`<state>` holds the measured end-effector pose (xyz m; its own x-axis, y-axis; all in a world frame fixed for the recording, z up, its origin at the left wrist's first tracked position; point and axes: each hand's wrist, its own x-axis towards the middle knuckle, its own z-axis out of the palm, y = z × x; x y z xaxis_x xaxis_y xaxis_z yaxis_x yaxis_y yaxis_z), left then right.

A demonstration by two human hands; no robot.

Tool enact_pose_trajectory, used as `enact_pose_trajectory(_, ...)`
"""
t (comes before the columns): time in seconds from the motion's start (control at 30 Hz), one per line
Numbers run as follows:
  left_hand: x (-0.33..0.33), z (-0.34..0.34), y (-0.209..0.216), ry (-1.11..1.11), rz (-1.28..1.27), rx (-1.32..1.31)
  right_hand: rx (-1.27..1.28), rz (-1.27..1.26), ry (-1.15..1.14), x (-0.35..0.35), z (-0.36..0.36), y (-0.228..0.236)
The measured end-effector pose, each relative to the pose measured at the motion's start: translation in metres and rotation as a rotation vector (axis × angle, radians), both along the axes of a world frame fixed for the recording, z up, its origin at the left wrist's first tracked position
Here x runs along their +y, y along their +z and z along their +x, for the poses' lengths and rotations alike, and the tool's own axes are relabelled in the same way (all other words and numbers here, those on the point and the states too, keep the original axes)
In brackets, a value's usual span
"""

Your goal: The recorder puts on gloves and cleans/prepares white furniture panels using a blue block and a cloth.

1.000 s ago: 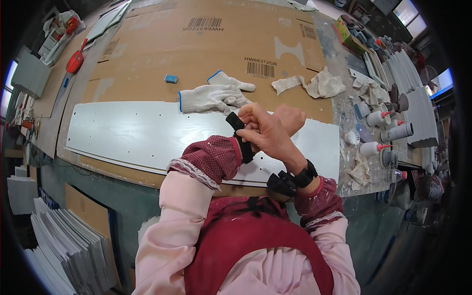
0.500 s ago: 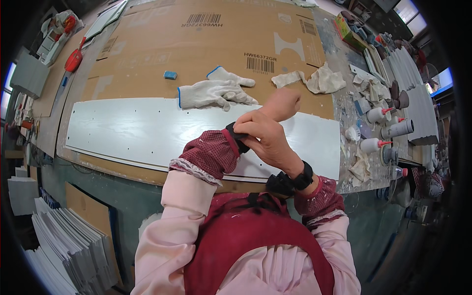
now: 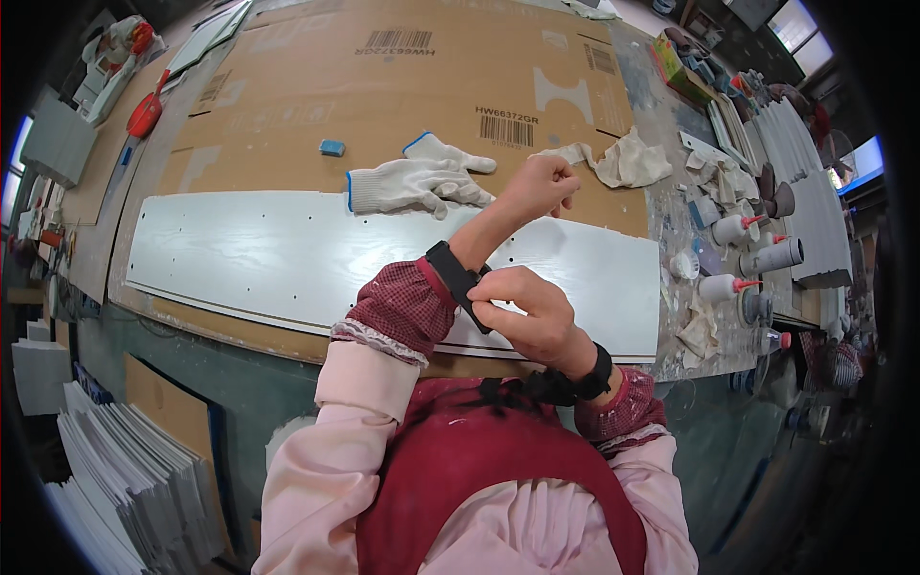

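Observation:
My left hand [image 3: 544, 186] is held out over the white board [image 3: 220, 240], its fingers curled in and nothing visible in them. Around my left wrist runs a black wrist strap [image 3: 450, 269], just above the red checked sleeve cuff. My right hand [image 3: 533, 314] pinches the loose end of that strap between thumb and fingers. Another black band [image 3: 601, 372] circles my right wrist. A pair of white knit gloves [image 3: 407, 184] with blue edges lies across the far edge of the board, left of my left hand.
Flat cardboard [image 3: 316, 77] covers the bench under the board. A blue block [image 3: 332, 148] lies on it, and a crumpled cloth [image 3: 632, 161] to the right. Bottles with red nozzles [image 3: 721, 287] crowd the right side. A red dustpan [image 3: 146, 115] lies far left; stacked panels [image 3: 144, 479] stand below.
My right hand has shifted down and now draws the strap's end away from my left wrist. My left hand has turned and moved slightly left, its curled fingers now showing.

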<state>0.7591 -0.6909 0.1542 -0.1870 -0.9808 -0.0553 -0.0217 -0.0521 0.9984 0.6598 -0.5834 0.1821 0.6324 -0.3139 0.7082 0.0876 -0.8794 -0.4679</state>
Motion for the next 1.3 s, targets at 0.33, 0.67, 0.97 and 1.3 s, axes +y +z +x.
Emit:
enact_pose_trajectory(0.33,0.004,0.005,0.015,-0.009,-0.020,0.264,-0.002,-0.134,-0.027,0.010,-0.006,0.013)
enact_pose_trajectory(0.67,0.013,0.011,0.033,-0.073,0.094,0.626,0.010,-0.296,-0.089,0.001,-0.009,-0.025)
enact_pose_trajectory(0.97,0.016,0.020,0.027,-0.075,0.150,0.922,0.152,-0.300,-0.163,0.015,-0.015,-0.024)
enact_pose_trajectory(1.3,0.014,0.006,0.022,0.042,0.096,0.756,0.074,0.053,-0.296,0.021,-0.003,-0.017)
